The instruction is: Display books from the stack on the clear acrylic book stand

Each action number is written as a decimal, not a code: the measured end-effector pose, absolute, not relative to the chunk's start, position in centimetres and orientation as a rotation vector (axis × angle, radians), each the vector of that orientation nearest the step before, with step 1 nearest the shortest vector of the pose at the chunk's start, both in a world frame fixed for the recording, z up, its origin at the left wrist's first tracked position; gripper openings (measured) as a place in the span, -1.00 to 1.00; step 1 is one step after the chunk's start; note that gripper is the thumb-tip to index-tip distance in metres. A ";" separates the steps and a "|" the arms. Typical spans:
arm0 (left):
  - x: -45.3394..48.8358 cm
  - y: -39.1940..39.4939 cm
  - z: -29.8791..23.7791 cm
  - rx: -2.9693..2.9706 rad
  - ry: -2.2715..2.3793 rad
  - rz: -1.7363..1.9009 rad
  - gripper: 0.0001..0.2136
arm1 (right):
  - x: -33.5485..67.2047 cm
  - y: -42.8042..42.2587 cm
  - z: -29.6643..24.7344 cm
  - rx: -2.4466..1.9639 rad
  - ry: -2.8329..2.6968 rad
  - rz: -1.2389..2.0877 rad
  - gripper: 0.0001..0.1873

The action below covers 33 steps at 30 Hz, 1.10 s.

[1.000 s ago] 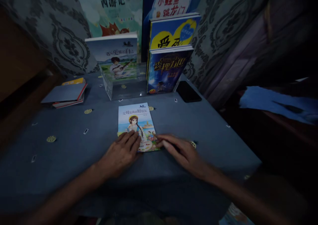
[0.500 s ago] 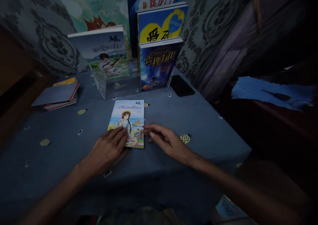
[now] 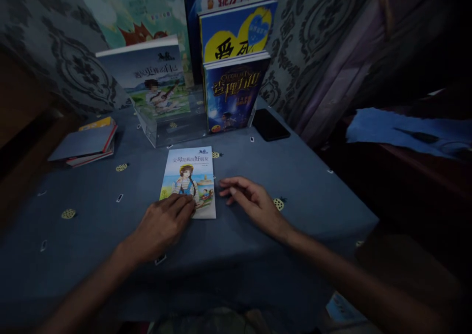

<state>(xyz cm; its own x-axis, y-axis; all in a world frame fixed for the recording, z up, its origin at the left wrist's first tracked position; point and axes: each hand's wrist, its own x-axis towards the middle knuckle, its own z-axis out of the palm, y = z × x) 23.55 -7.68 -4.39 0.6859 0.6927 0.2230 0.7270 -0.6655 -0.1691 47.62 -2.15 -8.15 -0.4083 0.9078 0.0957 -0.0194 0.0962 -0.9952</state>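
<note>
A thin paperback (image 3: 190, 174) with a cartoon girl on its cover lies flat on the blue tablecloth (image 3: 302, 186). My left hand (image 3: 162, 226) rests flat on the book's near left corner, fingers stretched out. Just right of the book my right hand (image 3: 250, 203) hovers or rests on the cloth, fingers loosely spread, clear of the cover and holding nothing.
A clear stand (image 3: 173, 127) at the back holds upright books: a pale one (image 3: 147, 80), a dark blue one (image 3: 232, 93) and a yellow-blue one (image 3: 236, 29). A stack of books (image 3: 86, 142) lies far left, a black phone (image 3: 270, 125) far right.
My right hand has drawn off the book's right edge and now sits apart from it. The left hand stays on the near corner. The book has turned slightly and the view has shifted.
</note>
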 end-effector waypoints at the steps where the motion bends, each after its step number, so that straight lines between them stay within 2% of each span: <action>1: 23.7 -7.7 -4.4 -2.653 -1.134 -0.214 -0.74 | 47.6 -2.1 -8.2 -0.909 -1.564 1.431 -0.76; 9: 23.4 -7.2 -4.5 -2.730 -1.210 -0.267 -0.79 | 47.0 -1.2 -8.5 -0.970 -1.715 1.316 -0.74; 16: 22.7 -2.2 -3.5 -2.372 -1.987 -0.004 -0.71 | 44.9 4.5 -8.7 -1.000 -1.998 0.924 -0.63; 19: 23.2 -1.0 -3.8 -2.296 -2.078 0.069 -0.68 | 43.6 7.9 -8.4 -1.092 -2.033 0.845 -0.56; 21: 23.2 -0.6 -4.2 -2.280 -2.028 0.062 -0.66 | 43.0 9.7 -8.2 -1.127 -2.043 0.847 -0.56; 24: 22.4 -0.2 -4.5 -2.287 -1.938 0.062 -0.69 | 42.6 10.8 -8.1 -1.123 -2.052 0.893 -0.66; 29: 21.9 0.6 -3.4 -2.300 -1.949 0.134 -0.71 | 42.8 9.6 -8.6 -1.020 -1.893 1.270 -0.72; 33: 23.9 -0.7 -2.9 -2.376 -1.929 0.133 -0.63 | 43.1 8.5 -8.2 -0.998 -1.820 1.264 -0.74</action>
<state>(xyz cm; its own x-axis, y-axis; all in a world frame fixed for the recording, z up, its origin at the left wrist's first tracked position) 23.95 -0.74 -2.88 0.2043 0.9787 -0.0180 0.9720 -0.2050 -0.1150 43.15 8.53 -8.24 -0.4613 0.8800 0.1136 0.2004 0.2281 -0.9528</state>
